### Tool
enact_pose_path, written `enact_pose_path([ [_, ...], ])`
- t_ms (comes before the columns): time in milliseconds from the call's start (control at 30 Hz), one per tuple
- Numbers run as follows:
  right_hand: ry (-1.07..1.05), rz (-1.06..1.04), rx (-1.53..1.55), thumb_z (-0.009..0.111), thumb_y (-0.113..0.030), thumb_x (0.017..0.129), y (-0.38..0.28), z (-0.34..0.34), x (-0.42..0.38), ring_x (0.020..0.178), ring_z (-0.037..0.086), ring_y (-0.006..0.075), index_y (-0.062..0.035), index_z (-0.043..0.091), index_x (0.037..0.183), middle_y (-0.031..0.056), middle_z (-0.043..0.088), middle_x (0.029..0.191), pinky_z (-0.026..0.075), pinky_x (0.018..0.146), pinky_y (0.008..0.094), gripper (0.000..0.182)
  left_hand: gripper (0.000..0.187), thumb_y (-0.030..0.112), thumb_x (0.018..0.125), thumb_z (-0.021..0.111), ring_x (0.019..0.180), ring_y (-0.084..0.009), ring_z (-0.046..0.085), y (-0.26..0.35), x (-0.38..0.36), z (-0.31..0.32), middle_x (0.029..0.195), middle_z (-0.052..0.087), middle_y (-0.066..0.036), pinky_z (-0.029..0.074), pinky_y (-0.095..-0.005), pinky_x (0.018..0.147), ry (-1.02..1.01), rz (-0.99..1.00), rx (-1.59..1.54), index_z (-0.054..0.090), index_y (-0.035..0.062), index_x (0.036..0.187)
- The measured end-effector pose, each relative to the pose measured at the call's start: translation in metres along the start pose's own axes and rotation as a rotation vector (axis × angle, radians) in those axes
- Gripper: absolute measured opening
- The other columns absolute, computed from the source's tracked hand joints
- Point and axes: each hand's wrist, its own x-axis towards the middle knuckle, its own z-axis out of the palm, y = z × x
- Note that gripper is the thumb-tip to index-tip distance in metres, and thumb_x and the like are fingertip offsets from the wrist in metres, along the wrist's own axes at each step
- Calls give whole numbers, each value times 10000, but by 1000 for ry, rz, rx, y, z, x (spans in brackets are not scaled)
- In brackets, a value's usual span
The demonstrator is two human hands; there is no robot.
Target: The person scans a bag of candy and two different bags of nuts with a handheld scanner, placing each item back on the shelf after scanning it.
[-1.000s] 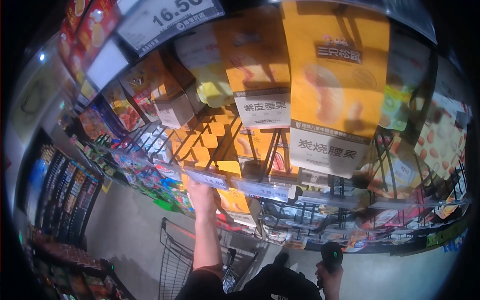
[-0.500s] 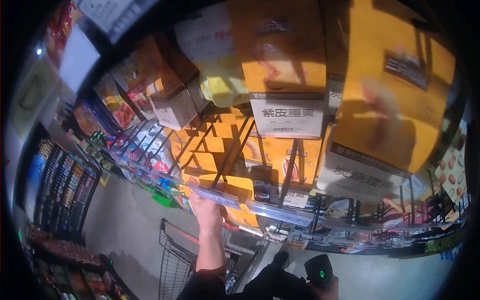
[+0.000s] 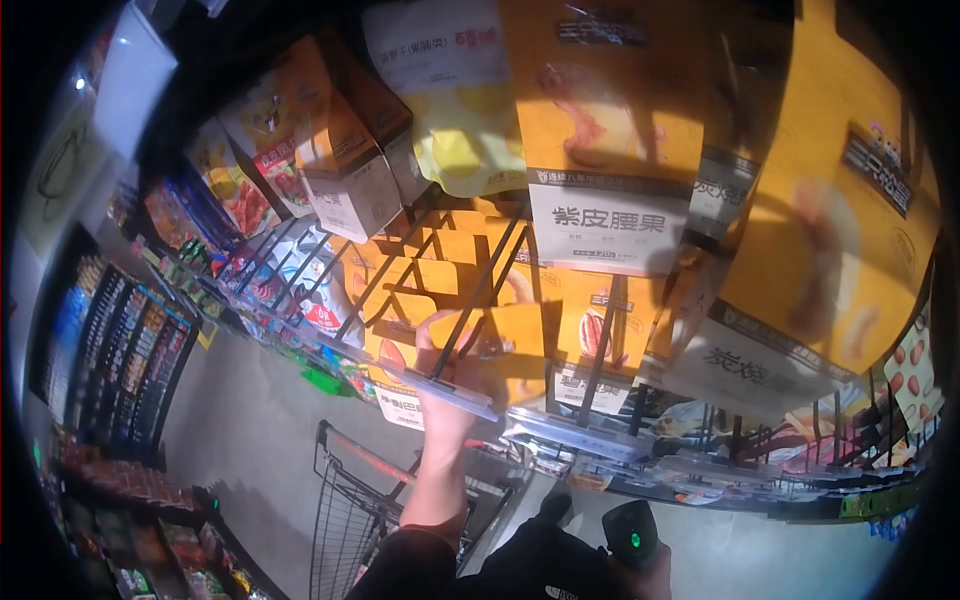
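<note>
My left hand [image 3: 455, 395] reaches up into the hanging rack, partly hidden behind a clear price-tag strip [image 3: 450, 395]. Its fingers close on an orange snack bag [image 3: 505, 345], which sits tilted among the metal hooks. Just right of it hangs another orange nut bag [image 3: 600, 325] with a white label. At the bottom, my right hand [image 3: 650, 577] is wrapped round a black handheld device [image 3: 630, 530] with a green light.
Large orange cashew bags [image 3: 610, 110] hang close overhead. Boxes and bags [image 3: 345, 150] hang to the left. Below stands a wire shopping cart [image 3: 345, 510] on the grey floor. Stocked shelves [image 3: 115, 360] line the aisle's far left.
My left hand has moved up and right at the rack, and the orange bag has shifted with it. The view has tilted slightly. My right hand still holds the device.
</note>
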Motion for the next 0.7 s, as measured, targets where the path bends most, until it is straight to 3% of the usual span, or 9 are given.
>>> enact_pose_path([
  [100,-29,-199,-139,781,-133,749,2,-6,5,825,688,178,8,665,1025,119,717,900,542,762,333,331,471,-64,919,550,949,-157,643,-15,9,9,1004,630,-73,524,-276,742,-30,164,561,375,3,1352],
  [167,-38,-192,-118,799,-155,746,5,-8,2,893,691,187,-12,662,1072,126,721,942,536,810,340,382,549,-123,887,558,1092,-188,550,-12,9,26,1239,476,-112,474,-315,977,21,0,244,365,0,1386],
  [200,-33,-192,-123,799,-155,746,6,-9,-1,893,691,187,-12,662,1072,126,721,942,536,810,340,382,604,-111,886,571,1119,-198,535,-13,8,31,1287,440,-129,484,-322,969,37,-20,59,330,7,1426],
  [233,-25,-157,-110,804,-161,742,7,-9,-3,892,694,192,-12,661,1074,129,721,943,536,811,340,391,711,-142,870,544,1175,-240,550,-11,7,36,1298,431,-214,534,-267,875,52,88,202,216,-14,1488],
  [400,8,-173,-146,817,-171,733,19,-22,-15,898,705,210,-13,658,1085,138,721,952,537,822,338,417,763,-131,800,600,1260,-311,429,-19,-1,45,1404,349,-197,394,-419,1068,314,534,728,256,-20,1472],
  [500,25,-185,-136,820,-173,733,38,-29,-20,898,708,216,-14,659,1083,142,721,953,540,818,339,416,713,-33,811,660,1326,-368,356,-24,-32,44,1420,329,-239,325,-461,1104,109,353,400,318,-51,1436],
  [567,43,-191,-134,823,-176,734,46,-33,-22,899,707,212,-14,660,1083,140,722,955,542,817,342,417,688,33,811,667,1379,-404,302,-20,-41,45,1474,285,-255,284,-478,1116,89,472,758,361,-54,1421],
  [633,44,-198,-115,826,-180,733,43,-34,-26,900,706,210,-12,660,1082,139,722,957,542,817,342,421,705,48,787,673,1407,-433,261,-5,-46,54,1508,262,-270,292,-500,1111,-52,191,906,380,-44,1422],
  [700,40,-207,-102,829,-183,732,44,-36,-30,901,706,209,-11,660,1082,138,722,958,543,817,342,425,733,72,767,696,1402,-446,260,-41,-38,56,1508,281,-276,299,-518,1103,-57,223,680,394,-27,1428],
])
